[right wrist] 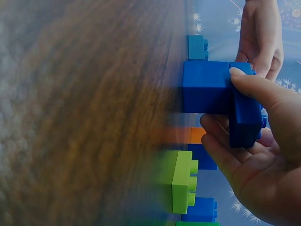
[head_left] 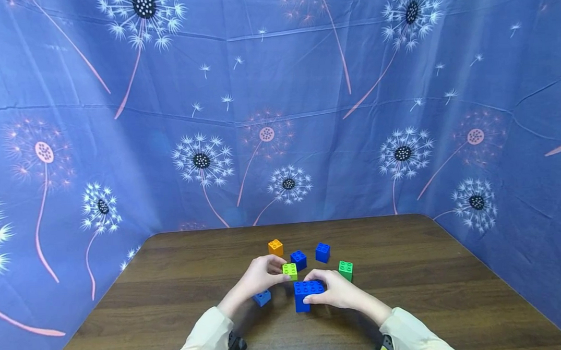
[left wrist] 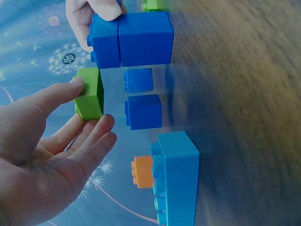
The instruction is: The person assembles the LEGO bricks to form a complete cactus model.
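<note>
My left hand (head_left: 260,276) pinches a lime green building brick (left wrist: 89,93) between thumb and fingertips, its studs facing up. Just to the right, my right hand (head_left: 334,290) grips a long blue brick (right wrist: 243,110) with thumb in front and fingers behind. That long brick sits on top of a thicker blue block (right wrist: 205,87), sticking out to the right beyond it. The lime brick is raised off the table, at the back left of this blue stack (head_left: 302,297). Beneath the left wrist lies a light blue brick (head_left: 262,298).
Behind the hands stand an orange brick (head_left: 275,247), one blue brick (head_left: 298,260) and another blue brick (head_left: 323,252). A green brick (head_left: 346,270) is beyond the right hand. Another lime brick (right wrist: 182,182) shows in the right wrist view. Patterned blue cloth (head_left: 278,117) hangs around the brown table (head_left: 194,252).
</note>
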